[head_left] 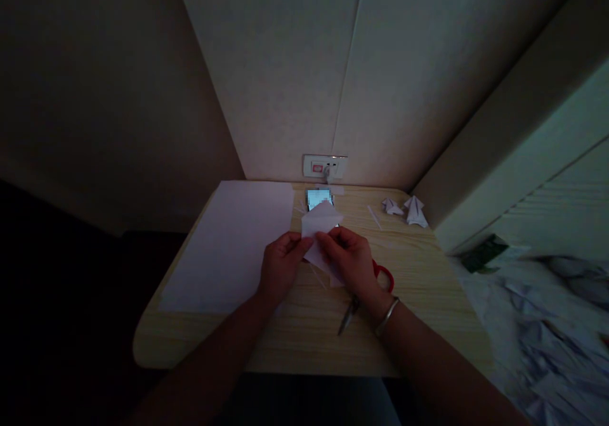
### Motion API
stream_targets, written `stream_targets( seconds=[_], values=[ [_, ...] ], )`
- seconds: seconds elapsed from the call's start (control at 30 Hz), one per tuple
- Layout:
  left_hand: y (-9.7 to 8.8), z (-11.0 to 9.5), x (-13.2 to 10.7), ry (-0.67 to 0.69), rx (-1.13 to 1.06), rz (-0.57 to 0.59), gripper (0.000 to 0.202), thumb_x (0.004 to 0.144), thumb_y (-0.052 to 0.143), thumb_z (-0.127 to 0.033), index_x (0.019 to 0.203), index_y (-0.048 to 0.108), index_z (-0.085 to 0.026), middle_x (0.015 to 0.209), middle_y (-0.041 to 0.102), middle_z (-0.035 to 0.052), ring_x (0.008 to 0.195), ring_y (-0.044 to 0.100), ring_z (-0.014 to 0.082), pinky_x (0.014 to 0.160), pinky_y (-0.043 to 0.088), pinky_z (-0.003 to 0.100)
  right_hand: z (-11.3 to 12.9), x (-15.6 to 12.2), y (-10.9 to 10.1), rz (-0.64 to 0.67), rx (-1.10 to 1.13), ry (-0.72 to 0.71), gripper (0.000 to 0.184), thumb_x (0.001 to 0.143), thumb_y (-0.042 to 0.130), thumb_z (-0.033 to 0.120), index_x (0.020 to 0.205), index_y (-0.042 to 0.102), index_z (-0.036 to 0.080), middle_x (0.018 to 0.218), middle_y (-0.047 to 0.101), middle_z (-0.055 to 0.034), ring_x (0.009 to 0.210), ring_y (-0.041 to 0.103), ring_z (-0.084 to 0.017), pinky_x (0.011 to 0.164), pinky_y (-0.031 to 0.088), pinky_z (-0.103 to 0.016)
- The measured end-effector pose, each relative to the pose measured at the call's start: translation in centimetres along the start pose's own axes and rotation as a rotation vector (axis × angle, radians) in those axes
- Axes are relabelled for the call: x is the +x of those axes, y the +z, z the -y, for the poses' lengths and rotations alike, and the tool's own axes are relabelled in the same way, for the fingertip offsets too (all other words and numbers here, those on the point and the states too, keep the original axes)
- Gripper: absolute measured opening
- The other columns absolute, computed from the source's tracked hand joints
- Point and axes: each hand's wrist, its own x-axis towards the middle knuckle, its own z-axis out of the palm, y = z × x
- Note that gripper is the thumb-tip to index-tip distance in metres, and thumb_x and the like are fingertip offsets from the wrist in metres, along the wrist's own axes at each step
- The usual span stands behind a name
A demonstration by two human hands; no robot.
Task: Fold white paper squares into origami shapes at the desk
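Note:
Both of my hands pinch a small folded white paper (320, 224) above the middle of a light wooden table (428, 286). My left hand (281, 267) grips its left edge with closed fingers. My right hand (349, 262), with a metal bangle at the wrist, holds the right and lower part. The paper's point stands up toward the wall. Red-handled scissors (375, 286) lie on the table, partly under my right wrist.
A stack of large white sheets (233, 242) covers the table's left side. A lit phone (318, 198) lies by the wall socket (325, 167). Two folded paper figures (406, 209) sit at the back right. A bed with rumpled bedding (547, 324) lies right.

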Motion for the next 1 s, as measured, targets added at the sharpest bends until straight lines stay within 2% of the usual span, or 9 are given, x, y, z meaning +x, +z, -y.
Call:
stream_targets(
  seconds=[0.1,0.2,0.27,0.37,0.5,0.67,0.77,0.87,1.0],
  values=[
    [-0.7,-0.3,-0.2,0.195,0.183,-0.160,0.014,0.073,0.065,-0.032,0.076,0.067,-0.018,0.064,0.064,-0.0024,0.057,0.055,0.0109,0.056,0.043,0.021,0.2,-0.2,-0.7,-0.153,-0.137,-0.237,0.023,0.078,0.061,0.037,0.093,0.060,0.020,0.082,0.063,-0.0039,0.066,0.057,-0.015,0.056,0.049,-0.027],
    [-1.5,-0.6,-0.3,0.470,0.447,-0.190,0.012,0.075,0.064,-0.026,0.084,0.071,-0.022,0.075,0.068,0.0004,0.066,0.059,0.0137,0.065,0.045,0.024,0.5,-0.6,-1.5,-0.309,-0.414,-0.628,0.042,0.076,0.065,0.032,0.116,0.053,0.026,0.113,0.054,-0.0093,0.099,0.056,-0.023,0.079,0.050,-0.038],
    [-1.9,-0.6,-0.3,0.639,0.605,-0.125,0.017,0.077,0.062,-0.022,0.090,0.071,-0.025,0.082,0.070,0.0026,0.075,0.061,0.0157,0.073,0.045,0.027,0.6,-0.9,-1.9,-0.303,-0.614,-0.827,0.044,0.075,0.068,0.031,0.116,0.054,0.031,0.122,0.049,-0.0083,0.115,0.047,-0.027,0.092,0.043,-0.045],
    [-2.3,-0.6,-0.2,0.791,0.781,-0.085,0.023,0.079,0.059,-0.020,0.097,0.070,-0.028,0.083,0.069,0.0039,0.076,0.060,0.0164,0.073,0.044,0.028,0.9,-1.1,-2.3,-0.213,-0.794,-0.958,0.035,0.075,0.069,0.030,0.108,0.060,0.036,0.124,0.050,-0.0030,0.120,0.043,-0.027,0.101,0.033,-0.049],
    [-2.4,-0.6,-0.2,0.851,0.852,-0.109,0.023,0.079,0.059,-0.021,0.096,0.071,-0.031,0.080,0.066,0.0036,0.075,0.056,0.0162,0.071,0.043,0.029,1.1,-0.8,-2.5,-0.131,-0.818,-0.957,0.014,0.078,0.066,0.028,0.091,0.065,0.032,0.109,0.063,0.0000,0.114,0.050,-0.023,0.103,0.028,-0.048],
    [-2.1,-0.9,-0.2,0.790,0.598,-0.054,0.018,0.079,0.061,-0.021,0.093,0.070,-0.027,0.088,0.066,0.0040,0.085,0.060,0.0157,0.077,0.048,0.030,1.4,-0.6,-2.5,-0.036,-0.661,-0.843,0.005,0.079,0.065,0.026,0.084,0.065,0.026,0.084,0.069,0.0002,0.093,0.061,-0.019,0.102,0.029,-0.046],
    [-2.0,-1.0,-0.2,0.739,0.449,-0.038,0.013,0.078,0.062,-0.020,0.087,0.070,-0.024,0.088,0.067,0.0035,0.083,0.061,0.0149,0.078,0.049,0.030,1.6,-0.5,-2.5,-0.014,-0.517,-0.746,0.003,0.078,0.065,0.026,0.080,0.066,0.025,0.080,0.068,-0.0001,0.085,0.063,-0.018,0.100,0.032,-0.045],
    [-1.9,-1.2,-0.3,0.642,0.311,-0.032,0.006,0.075,0.066,-0.020,0.079,0.069,-0.021,0.086,0.068,0.0033,0.084,0.062,0.0157,0.077,0.048,0.030,1.5,-0.4,-2.6,-0.015,-0.372,-0.673,0.003,0.078,0.065,0.024,0.078,0.067,0.025,0.079,0.068,0.0002,0.083,0.063,-0.018,0.099,0.034,-0.044],
    [-1.6,-1.7,-0.6,0.409,0.167,0.013,0.004,0.073,0.067,-0.022,0.075,0.067,-0.019,0.084,0.068,0.0029,0.081,0.062,0.0155,0.074,0.047,0.027,1.3,-0.3,-2.4,-0.039,-0.232,-0.548,0.004,0.076,0.066,0.023,0.074,0.068,0.025,0.075,0.069,0.0015,0.076,0.062,-0.017,0.094,0.038,-0.041]
  ],
)
